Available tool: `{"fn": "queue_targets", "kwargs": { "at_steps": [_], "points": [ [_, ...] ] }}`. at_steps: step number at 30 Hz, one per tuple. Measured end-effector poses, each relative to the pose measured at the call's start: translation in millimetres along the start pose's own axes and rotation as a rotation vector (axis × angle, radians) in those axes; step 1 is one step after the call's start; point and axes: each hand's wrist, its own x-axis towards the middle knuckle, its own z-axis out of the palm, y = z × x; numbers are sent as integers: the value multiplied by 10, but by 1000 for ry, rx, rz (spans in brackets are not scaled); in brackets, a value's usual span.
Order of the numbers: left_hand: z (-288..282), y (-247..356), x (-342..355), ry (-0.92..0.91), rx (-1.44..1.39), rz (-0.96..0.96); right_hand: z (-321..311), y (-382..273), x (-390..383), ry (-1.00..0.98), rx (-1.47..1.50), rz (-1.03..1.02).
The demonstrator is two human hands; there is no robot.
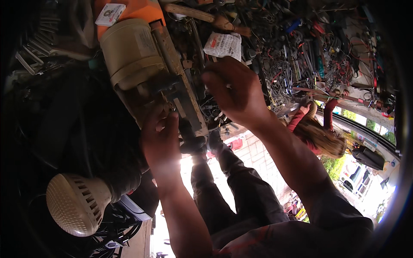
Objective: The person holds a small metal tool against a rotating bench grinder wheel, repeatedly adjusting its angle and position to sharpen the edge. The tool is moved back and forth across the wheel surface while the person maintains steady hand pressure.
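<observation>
My left hand (pixel 161 134) is closed in a pinch at the front of a bench machine with a cream motor drum (pixel 132 49). A small metal piece (pixel 168 106) shows at its fingertips, too dark to name. To the right of the machine, my right hand (pixel 237 91) is raised with its fingers curled in; what they hold, if anything, is hidden. Just beyond that hand lies a white printed plastic packet (pixel 223 44). A long metal bar (pixel 178 58) runs along the machine's right side, between my hands.
A wooden-handled tool (pixel 193 13) and a small white box (pixel 110 15) lie at the back. Tangled wires and hand tools (pixel 297 56) crowd the bench to the right. A light bulb (pixel 77 204) juts out at lower left. Another person (pixel 316 131) works at the far right.
</observation>
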Motion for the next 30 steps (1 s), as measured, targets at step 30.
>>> {"fn": "queue_targets", "kwargs": {
  "at_steps": [30],
  "points": [
    [145,-79,104,222,479,377,535,1,838,-179,241,-668]
  ]
}}
